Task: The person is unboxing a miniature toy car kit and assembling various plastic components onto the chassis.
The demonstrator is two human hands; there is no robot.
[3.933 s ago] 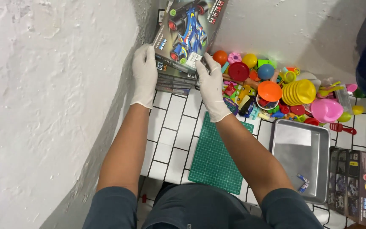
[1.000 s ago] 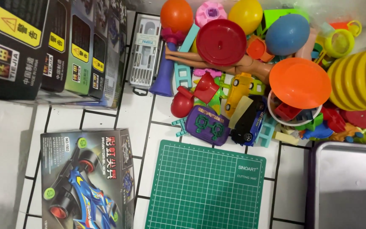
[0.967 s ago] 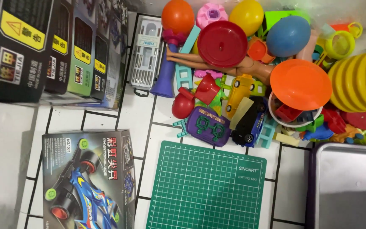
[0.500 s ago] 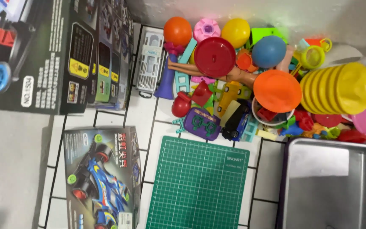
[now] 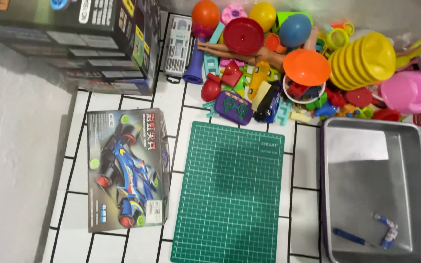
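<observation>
Neither of my hands is in view. A flat box with a blue toy racing car pictured on its lid [image 5: 126,169] lies on the white tiled surface [image 5: 299,195], at the left. Right beside it lies a green cutting mat [image 5: 230,192]. A stack of similar dark boxes [image 5: 81,41] stands at the back left against the white wall.
A heap of colourful plastic toys [image 5: 288,63] fills the back: balls, a red disc, an orange bowl, stacked yellow plates, a pink bowl. A metal tray [image 5: 376,190] at the right holds a white sheet and small blue-and-white parts. A rough white wall [image 5: 15,170] runs along the left.
My gloved hands, which held the car box by the stack earlier, have left the view. The box now lies flat beside the mat. The view has pulled back and shifted right.
</observation>
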